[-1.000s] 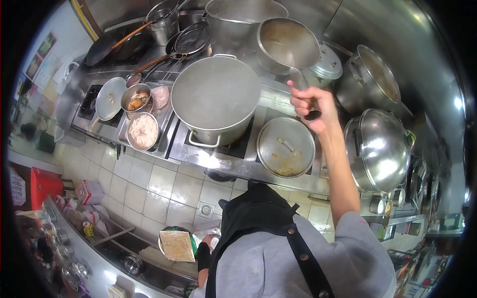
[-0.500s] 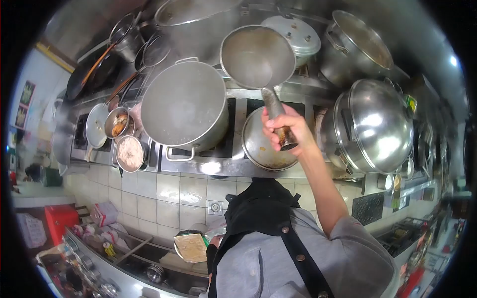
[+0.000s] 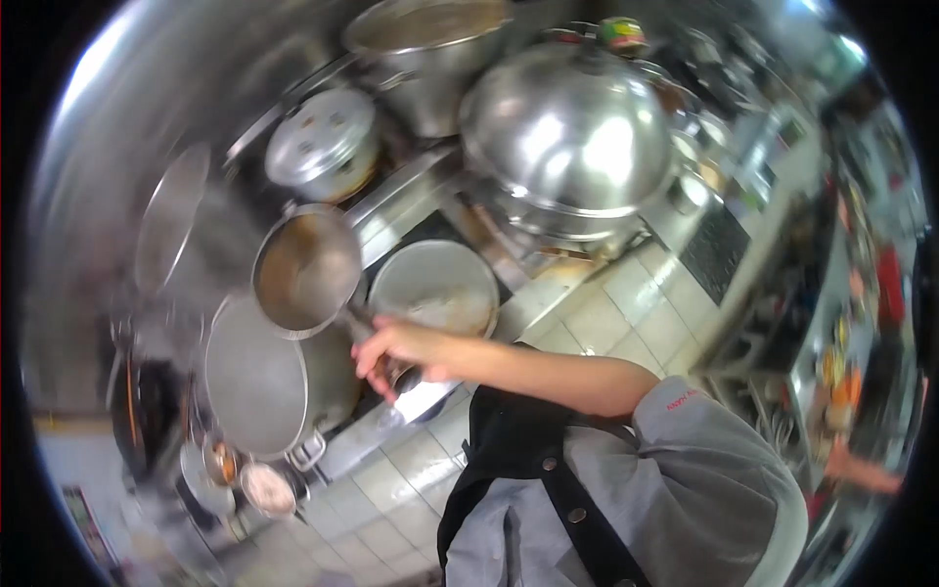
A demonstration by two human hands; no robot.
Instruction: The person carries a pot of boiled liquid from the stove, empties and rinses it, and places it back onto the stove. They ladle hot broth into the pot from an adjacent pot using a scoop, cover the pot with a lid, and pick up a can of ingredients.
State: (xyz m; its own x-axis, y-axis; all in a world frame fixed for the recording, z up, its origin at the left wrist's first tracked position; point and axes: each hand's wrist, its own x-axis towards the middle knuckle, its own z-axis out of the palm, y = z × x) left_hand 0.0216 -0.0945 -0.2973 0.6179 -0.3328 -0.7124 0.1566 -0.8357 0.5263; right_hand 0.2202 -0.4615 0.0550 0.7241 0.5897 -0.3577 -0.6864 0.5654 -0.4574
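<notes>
My right hand (image 3: 401, 350) is closed around the handle of a metal saucepan (image 3: 308, 269), its bowl stained brown inside and tilted toward me. Beyond the hand, the saucepan overlaps the rim of a large steaming stockpot (image 3: 254, 382) on the stove. To the right of the saucepan lies a wide, shallow-looking metal pan (image 3: 435, 284) with a stained bottom. My left hand is out of view.
A lidded pot (image 3: 321, 142), a tall pot (image 3: 421, 68) and a big domed steel lid (image 3: 567, 127) stand farther back and right. Small bowls, one with pinkish food (image 3: 269, 489), sit lower left. Another person's hand (image 3: 851, 468) shows at far right.
My view has swung to the right, so the stove appears rotated and shifted left. The saucepan remains in my right hand. A person's hand has appeared at the right edge.
</notes>
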